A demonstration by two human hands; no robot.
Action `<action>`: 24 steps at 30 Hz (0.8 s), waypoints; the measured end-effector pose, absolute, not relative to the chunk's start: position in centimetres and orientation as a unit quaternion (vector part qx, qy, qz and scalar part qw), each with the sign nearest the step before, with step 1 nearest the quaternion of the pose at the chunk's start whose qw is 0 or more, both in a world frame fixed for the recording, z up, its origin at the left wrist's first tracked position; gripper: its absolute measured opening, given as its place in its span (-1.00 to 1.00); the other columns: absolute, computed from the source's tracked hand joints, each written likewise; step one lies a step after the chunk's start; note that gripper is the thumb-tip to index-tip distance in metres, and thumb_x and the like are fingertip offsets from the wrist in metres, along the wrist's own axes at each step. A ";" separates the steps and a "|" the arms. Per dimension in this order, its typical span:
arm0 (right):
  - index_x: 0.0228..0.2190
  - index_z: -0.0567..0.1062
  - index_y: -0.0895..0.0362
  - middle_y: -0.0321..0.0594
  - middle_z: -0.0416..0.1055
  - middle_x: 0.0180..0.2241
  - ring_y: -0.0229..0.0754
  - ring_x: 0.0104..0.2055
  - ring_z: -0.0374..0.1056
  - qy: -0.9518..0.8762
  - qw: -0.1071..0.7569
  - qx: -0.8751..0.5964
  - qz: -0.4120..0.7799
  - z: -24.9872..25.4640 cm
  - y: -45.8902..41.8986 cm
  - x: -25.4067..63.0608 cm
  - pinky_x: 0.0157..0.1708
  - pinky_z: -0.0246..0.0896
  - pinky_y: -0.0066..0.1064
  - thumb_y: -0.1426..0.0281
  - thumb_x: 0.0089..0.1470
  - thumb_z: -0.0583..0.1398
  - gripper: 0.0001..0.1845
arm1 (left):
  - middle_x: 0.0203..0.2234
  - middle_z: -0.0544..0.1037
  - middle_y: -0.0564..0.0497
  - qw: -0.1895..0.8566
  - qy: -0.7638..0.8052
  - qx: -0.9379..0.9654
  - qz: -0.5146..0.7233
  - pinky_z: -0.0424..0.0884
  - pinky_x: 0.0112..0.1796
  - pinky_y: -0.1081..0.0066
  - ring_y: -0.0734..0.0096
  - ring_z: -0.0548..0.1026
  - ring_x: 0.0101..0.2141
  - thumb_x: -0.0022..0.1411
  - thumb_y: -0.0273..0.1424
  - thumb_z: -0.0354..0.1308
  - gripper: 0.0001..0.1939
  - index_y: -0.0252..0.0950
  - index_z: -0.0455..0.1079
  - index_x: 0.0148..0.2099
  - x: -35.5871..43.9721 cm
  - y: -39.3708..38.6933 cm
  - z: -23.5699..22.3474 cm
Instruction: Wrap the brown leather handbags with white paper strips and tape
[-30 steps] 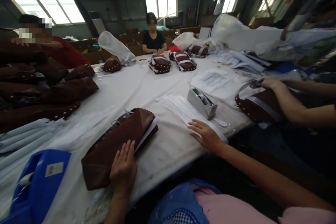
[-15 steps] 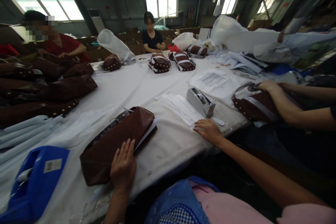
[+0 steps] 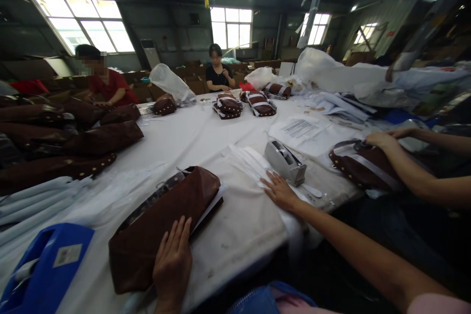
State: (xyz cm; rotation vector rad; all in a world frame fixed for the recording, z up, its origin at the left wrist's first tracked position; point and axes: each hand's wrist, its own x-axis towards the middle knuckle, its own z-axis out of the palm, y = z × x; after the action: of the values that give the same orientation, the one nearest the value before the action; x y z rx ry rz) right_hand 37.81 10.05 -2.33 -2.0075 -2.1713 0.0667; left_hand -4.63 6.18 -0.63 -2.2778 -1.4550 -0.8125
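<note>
A brown leather handbag [image 3: 172, 216] lies on its side on the white-covered table. My left hand [image 3: 172, 260] rests flat against the near side of the bag, fingers stretched out. Farther right, my right hand [image 3: 281, 191] presses on a bundle of white strips [image 3: 248, 164], its fingers spread. One white strip [image 3: 294, 230] runs from beneath that hand and hangs over the table edge. Just beyond my right hand stands a grey tape dispenser [image 3: 285, 162]. White padding and a dark flap show at the bag's right end.
On the left sit a blue tape dispenser [image 3: 47, 265], rolled white sheets [image 3: 37, 201] and piled brown bags [image 3: 99, 140]. A co-worker's hands [image 3: 386, 140] hold another strapped bag [image 3: 364, 164] at right. Two people work across the table, near more bags [image 3: 261, 103].
My right hand has slid onto the white strips, and a strip now hangs over the table edge. My left hand stays on the handbag. The camera view has tilted upward.
</note>
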 end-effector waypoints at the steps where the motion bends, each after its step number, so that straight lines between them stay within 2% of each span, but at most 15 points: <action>1: 0.26 0.30 0.00 -0.08 -0.03 0.39 0.12 0.42 -0.14 -0.730 0.088 -0.677 0.033 -2.3 10.8 37.8 0.32 -0.11 0.04 0.18 0.34 0.01 -0.48 | 0.25 0.35 -0.07 0.159 -0.509 -0.797 -0.282 0.21 0.22 0.13 0.18 0.42 0.16 0.28 -0.62 -0.07 -0.24 -0.11 -0.14 0.45 -4.6 6.2 -0.7; 11: 0.27 0.27 0.07 -0.04 -0.07 0.39 0.13 0.42 -0.17 -0.704 0.083 -0.701 0.078 -2.2 19.1 37.3 0.34 -0.20 0.05 0.25 0.35 -0.02 -0.48 | 0.22 0.38 -0.07 0.178 -0.508 -0.796 -0.277 0.28 0.17 0.11 0.16 0.46 0.12 0.29 -0.63 -0.07 -0.24 -0.11 -0.15 0.46 -4.5 6.2 -0.5; 15: 0.27 0.26 0.10 -0.02 -0.08 0.39 0.17 0.42 -0.18 -0.687 0.096 -0.712 0.105 -1.4 23.5 36.9 0.33 -0.22 0.10 0.22 0.35 -0.01 -0.46 | 0.23 0.37 -0.06 0.170 -0.511 -0.798 -0.272 0.27 0.18 0.11 0.16 0.45 0.12 0.30 -0.61 -0.07 -0.24 -0.09 -0.15 0.46 -4.5 6.2 -0.5; 17: 0.27 0.26 0.12 0.00 -0.01 0.37 0.18 0.40 -0.09 -0.682 0.109 -0.712 0.125 -0.4 25.3 37.0 0.32 -0.16 0.10 0.15 0.34 0.00 -0.42 | 0.23 0.37 -0.05 0.163 -0.514 -0.797 -0.272 0.27 0.19 0.11 0.17 0.44 0.13 0.30 -0.61 -0.07 -0.24 -0.08 -0.14 0.45 -4.5 6.2 -0.5; 21: 0.32 0.16 0.12 -0.07 0.16 0.31 0.02 0.32 0.15 -0.696 0.161 -0.684 0.148 2.4 26.0 38.9 0.25 0.09 -0.11 0.06 0.35 -0.08 -0.34 | 0.23 0.36 -0.06 0.161 -0.518 -0.797 -0.266 0.25 0.21 0.13 0.19 0.44 0.14 0.30 -0.61 -0.06 -0.25 -0.09 -0.13 0.45 -4.3 6.2 -0.3; 24: 0.24 0.31 0.09 -0.13 0.31 0.23 -0.04 0.25 0.25 -0.712 0.196 -0.661 0.128 4.1 22.6 40.8 0.24 0.12 -0.20 0.15 0.31 0.03 -0.44 | 0.23 0.37 -0.05 0.166 -0.519 -0.795 -0.266 0.25 0.20 0.13 0.20 0.44 0.13 0.30 -0.60 -0.06 -0.25 -0.09 -0.13 0.45 -4.3 6.2 -0.2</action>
State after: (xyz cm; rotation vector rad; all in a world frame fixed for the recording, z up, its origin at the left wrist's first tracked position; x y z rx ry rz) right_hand 40.82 22.61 4.13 -1.8525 -1.9953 0.3578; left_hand -4.28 6.19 -0.22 -2.2652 -1.4787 -0.7567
